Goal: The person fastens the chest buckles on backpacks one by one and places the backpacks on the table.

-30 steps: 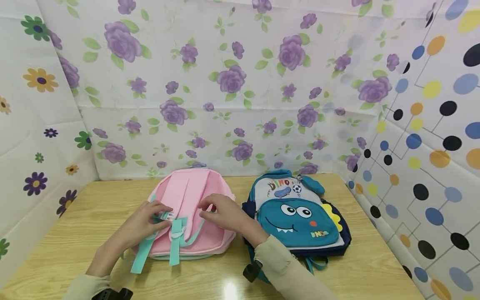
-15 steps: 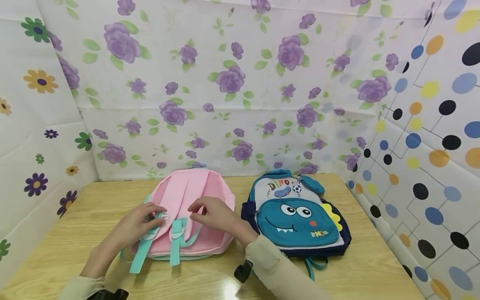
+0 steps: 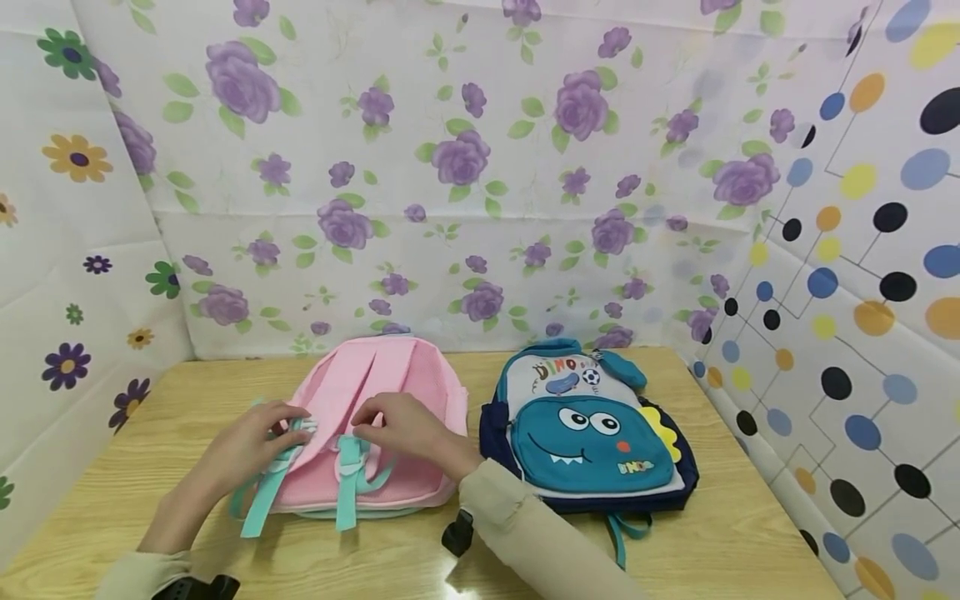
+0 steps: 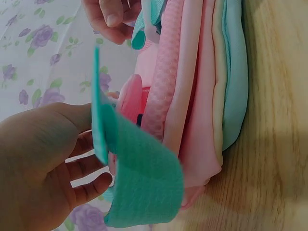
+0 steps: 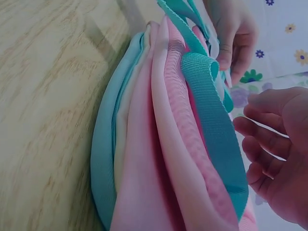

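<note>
Pink fabric backpack (image 3: 375, 375) lies lower ctr-left of head view, L hand (image 3: 251, 443) w/ thumb & fingers pinching white plastic buckle (image 3: 303, 426) on left-side teal webbing strap (image 3: 262, 504), R hand (image 3: 405, 427) w/ loosely bent fingers, holding nothing, near right-side teal webbing strap (image 3: 347, 496).

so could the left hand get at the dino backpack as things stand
Probably not directly: the right hand and forearm are between the left hand, at the left side of the pink backpack, and the dino backpack.
</note>
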Available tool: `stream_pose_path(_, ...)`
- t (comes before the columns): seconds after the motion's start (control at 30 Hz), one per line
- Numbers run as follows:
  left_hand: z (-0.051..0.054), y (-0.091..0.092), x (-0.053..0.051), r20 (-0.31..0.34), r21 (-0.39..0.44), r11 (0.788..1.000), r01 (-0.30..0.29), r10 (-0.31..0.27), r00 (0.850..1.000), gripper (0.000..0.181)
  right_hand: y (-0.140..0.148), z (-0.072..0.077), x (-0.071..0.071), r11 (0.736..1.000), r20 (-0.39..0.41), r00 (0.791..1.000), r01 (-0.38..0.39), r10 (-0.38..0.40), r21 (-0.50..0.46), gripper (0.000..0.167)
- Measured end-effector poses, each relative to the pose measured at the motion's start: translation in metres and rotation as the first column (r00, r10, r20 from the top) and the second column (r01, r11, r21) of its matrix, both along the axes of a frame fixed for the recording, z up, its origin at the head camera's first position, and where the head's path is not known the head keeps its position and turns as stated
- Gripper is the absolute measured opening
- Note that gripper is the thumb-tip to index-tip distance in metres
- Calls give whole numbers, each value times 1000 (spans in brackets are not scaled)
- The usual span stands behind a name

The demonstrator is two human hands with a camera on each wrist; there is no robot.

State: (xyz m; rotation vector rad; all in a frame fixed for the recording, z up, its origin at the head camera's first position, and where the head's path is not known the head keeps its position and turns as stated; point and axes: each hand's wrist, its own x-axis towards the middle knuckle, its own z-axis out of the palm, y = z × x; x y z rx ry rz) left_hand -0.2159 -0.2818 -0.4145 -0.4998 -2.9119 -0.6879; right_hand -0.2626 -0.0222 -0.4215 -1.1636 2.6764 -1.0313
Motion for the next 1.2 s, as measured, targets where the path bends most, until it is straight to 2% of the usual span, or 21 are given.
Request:
stream_pose_path(0.27,-2,-6,2,-40,-11,999,-43,42,998,37,-15,-6,-4,999,29,999,-24,23,45,17)
stream_pose_path(0.4,-6,-6,2,-15,9,998,-58,58,998,41,-23,-9,-4,996,15,1000,-17,15,86,15)
stream_pose_path(0.6,-7,-7,2,28,25,996,-84,83,996,43,-35,-11,0,989,28,998,51,-56,141,15)
stream_pose_path(0.7,-6,-8,1,22,23,996,-83,82,996,43,-36,-11,2,980,61,993,85,-97,180,17)
stream_pose_path(0.83,-6,-7,0,0,13,997,-75,75,997,41,-33,-10,1,963,51,990,114,-130,242,24)
stream_pose_path(1.07,-7,-7,0,12,4,998,-66,66,998,41,-26,-12,-1,960,119,987,73,-108,271,25)
stream_pose_path(1.2,-6,-6,1,18,-2,998,-68,69,997,43,-24,-15,-3,958,92,991,65,-95,281,23)
